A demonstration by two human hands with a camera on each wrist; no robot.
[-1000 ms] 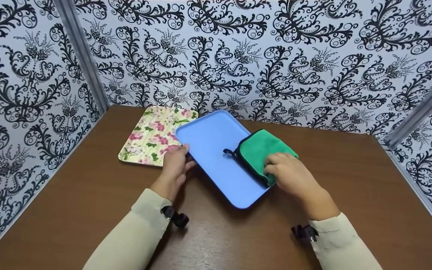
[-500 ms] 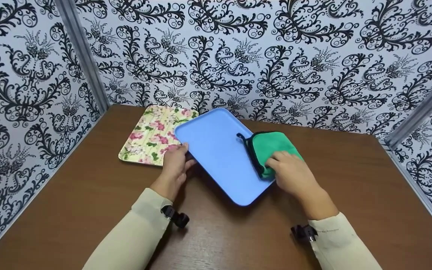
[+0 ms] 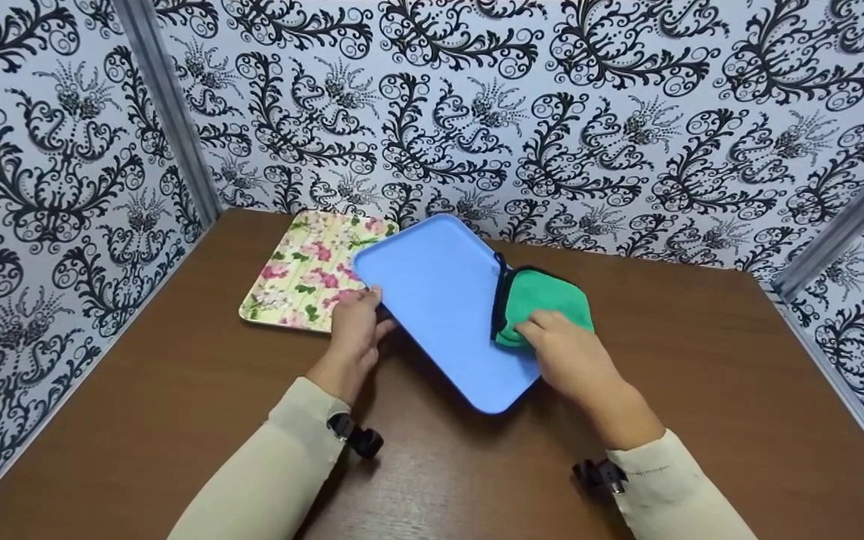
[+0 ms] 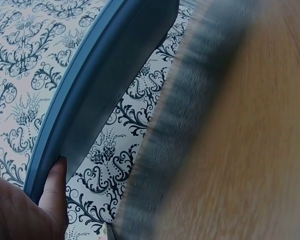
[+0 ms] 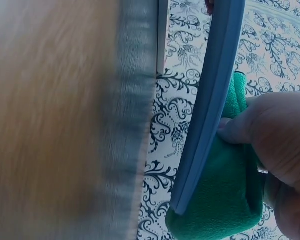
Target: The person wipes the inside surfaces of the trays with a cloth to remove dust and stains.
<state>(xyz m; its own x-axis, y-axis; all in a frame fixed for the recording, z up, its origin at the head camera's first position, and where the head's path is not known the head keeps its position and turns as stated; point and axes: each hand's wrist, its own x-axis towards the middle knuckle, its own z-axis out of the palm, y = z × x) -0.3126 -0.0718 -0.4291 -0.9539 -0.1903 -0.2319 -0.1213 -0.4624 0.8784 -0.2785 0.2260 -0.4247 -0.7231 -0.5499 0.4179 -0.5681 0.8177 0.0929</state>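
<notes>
A blue rectangular tray (image 3: pixel 439 300) is raised and tilted above the table, standing diagonally in the head view. My left hand (image 3: pixel 355 326) grips its left edge; the left wrist view shows a finger against the tray's side (image 4: pixel 65 115). On the tray's right part lies a folded green cloth (image 3: pixel 550 295) with black edging and a small black loop. With curled fingers my right hand (image 3: pixel 571 352) holds this cloth against the tray. From the right wrist, the cloth (image 5: pixel 215 190) hangs past the tray's rim (image 5: pixel 207 100), and the thumb presses near that rim.
A floral-patterned tray (image 3: pixel 301 274) lies flat at the back left, its right side partly covered by the blue tray. Brown table (image 3: pixel 709 360) extends all around. Walls with black scrollwork (image 3: pixel 477 112) close off the back and sides.
The green cloth has slid and turned on the blue tray, its loop swinging toward the back. My right hand shifts slightly with it; my left hand keeps its grip on the tray.
</notes>
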